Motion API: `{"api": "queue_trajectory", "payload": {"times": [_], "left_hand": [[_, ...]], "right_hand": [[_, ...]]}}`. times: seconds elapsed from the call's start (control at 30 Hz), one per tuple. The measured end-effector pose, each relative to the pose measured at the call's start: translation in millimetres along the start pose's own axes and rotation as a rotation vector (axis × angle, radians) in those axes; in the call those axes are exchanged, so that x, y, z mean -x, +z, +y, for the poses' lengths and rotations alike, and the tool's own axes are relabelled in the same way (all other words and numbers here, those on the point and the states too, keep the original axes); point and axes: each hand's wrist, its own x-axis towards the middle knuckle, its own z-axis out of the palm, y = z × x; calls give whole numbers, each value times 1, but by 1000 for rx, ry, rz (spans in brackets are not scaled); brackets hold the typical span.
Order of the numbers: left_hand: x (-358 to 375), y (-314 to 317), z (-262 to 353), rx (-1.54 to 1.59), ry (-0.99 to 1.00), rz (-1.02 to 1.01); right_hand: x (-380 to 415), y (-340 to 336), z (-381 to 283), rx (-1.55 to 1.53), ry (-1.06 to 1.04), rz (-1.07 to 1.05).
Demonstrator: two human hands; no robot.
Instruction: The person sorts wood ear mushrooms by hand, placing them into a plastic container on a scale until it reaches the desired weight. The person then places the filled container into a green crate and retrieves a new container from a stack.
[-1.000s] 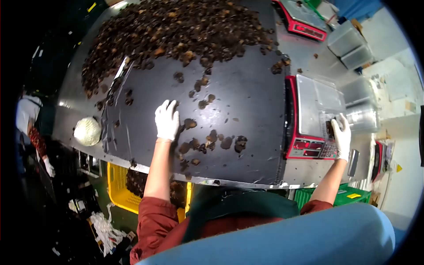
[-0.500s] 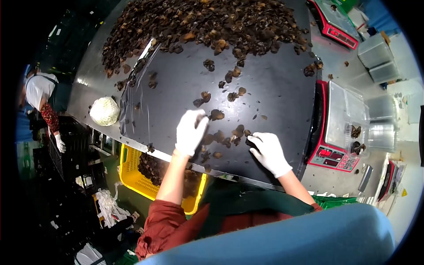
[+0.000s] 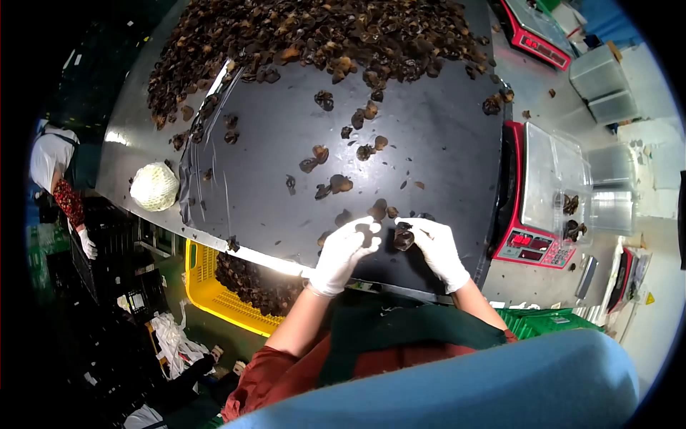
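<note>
My left hand (image 3: 344,256), in a white glove, is closed on a dark wood ear mushroom (image 3: 368,234) over the near part of the black sheet (image 3: 271,164). Just to its right, my right hand (image 3: 437,252), gloved too, pinches another brown-black wood ear (image 3: 404,239) between thumb and fingers. The two hands are close together but apart. Beyond them lie loose wood ears, among them a pair (image 3: 334,186) in the middle of the sheet. A large heap of wood ears (image 3: 321,36) covers the far end.
To the right stands a red scale (image 3: 532,243) with a clear tub (image 3: 572,214) holding wood ears. Stacked clear tubs (image 3: 614,171) are beside it. A yellow crate (image 3: 229,314) sits below the front edge. At left are a netted white ball (image 3: 154,187) and a person (image 3: 57,157).
My left hand has come right and nearer to me and closed on a wood ear. The right hand has lifted a wood ear from the sheet. The view has shifted slightly.
</note>
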Motion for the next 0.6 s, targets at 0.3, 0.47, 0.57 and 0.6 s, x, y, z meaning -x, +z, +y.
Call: {"api": "queue_trajectory", "payload": {"times": [0.3,0.47,0.57,0.6], "left_hand": [[-5,12,-9,460,-250,-136],[-6,17,-24,41,-190,93],[-21,5,4,199,-200,123],[-26,6,21,-198,-122,180]], "right_hand": [[18,11,-5,142,-116,32],[21,6,-9,515,-498,51],[9,-14,6,810,-515,180],[6,-19,15,906,-496,177]]}}
